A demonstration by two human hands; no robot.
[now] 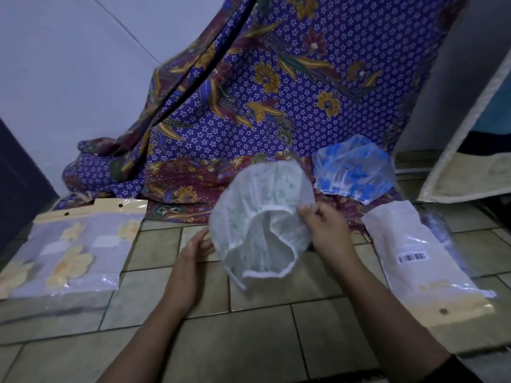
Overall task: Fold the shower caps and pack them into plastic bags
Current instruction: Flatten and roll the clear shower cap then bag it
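Shower cap (260, 205), pale white with faint green marks, hangs in the air above the tiled floor (249, 341), in the middle of the view. Its elastic rim is open toward the camera. The right hand (329, 233) holds it from the right side: the forearm reaches in from the lower right with the wrist slightly bent, and the thumb and fingers (304, 212) are curled and pinch the rim of the shower cap. The left hand (193, 252) comes up from the lower middle, palm turned toward the cap, fingers straight and released, holding nothing. Their tips are at the cap's left edge, though whether they touch it cannot be told.

Behind, a blue cap (354, 172) with a flower print lies on a purple patterned cloth (276, 92) that drapes down to the floor. On the floor to the left lie plastic bags (69, 250) showing yellow flowers, with a cream header strip. To the right lies another bag (420, 261) with a barcode label, near the right forearm.
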